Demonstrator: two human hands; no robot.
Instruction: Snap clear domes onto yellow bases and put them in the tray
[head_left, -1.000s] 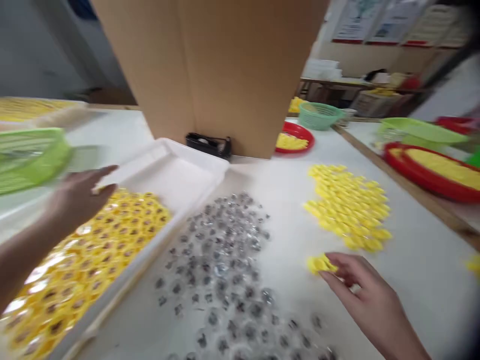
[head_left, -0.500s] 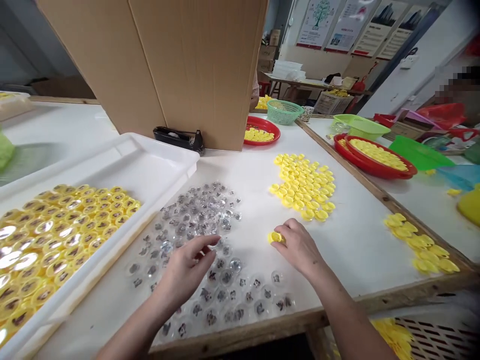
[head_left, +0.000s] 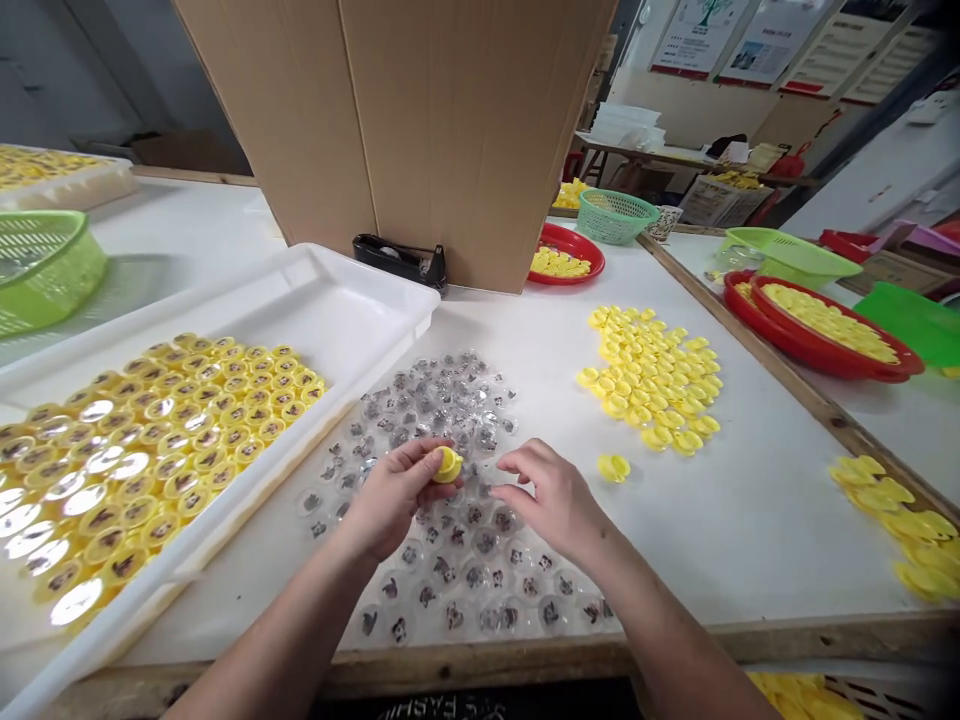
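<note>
L hand (head_left: 394,495): closed, grasping 1 yel. plastic cap (head_left: 448,465) btwn fingers & thumb, held over the clear capsule spread. R hand (head_left: 551,495): open, fingers loosely curved, nothing held, just beside the yel. plastic cap, hovering at edge of the spread; no contact btwn hands visible. Clear plastic capsules (head_left: 457,410): many, round, w/ dark printed figures inside, lying in a single loose layer on white work table (head_left: 750,560), directly under & around both hands. Loose yel. cap (head_left: 613,467): 1 pc, on table, right of R hand, apart from pile. Yel. cap pile (head_left: 649,380): loose heap on table, further out, right of capsules. Yel. cap row (head_left: 892,525): loose group at far R, on next table section past wooden table edge. White plastic tray (head_left: 360,280): L of capsules, rim nearly touching them; holds yel. round capsule sets (head_left: 165,450), packed flat in a dense layer, glossy tops, dark prints. Lime-green colander (head_left: 45,270): far L, on table behind tray. Black tape dispenser (head_left: 397,262): at foot of cardboard partition (head_left: 397,130). Red tray w/ yel. pcs (head_left: 566,255): past pile, beside partition. Teal basket (head_left: 615,215): behind red tray. Double red trays of yel. pcs (head_left: 821,325): R table, w/ lime-green tray (head_left: 787,250) behind. Wall posters (head_left: 772,50): background, approx top R.
</note>
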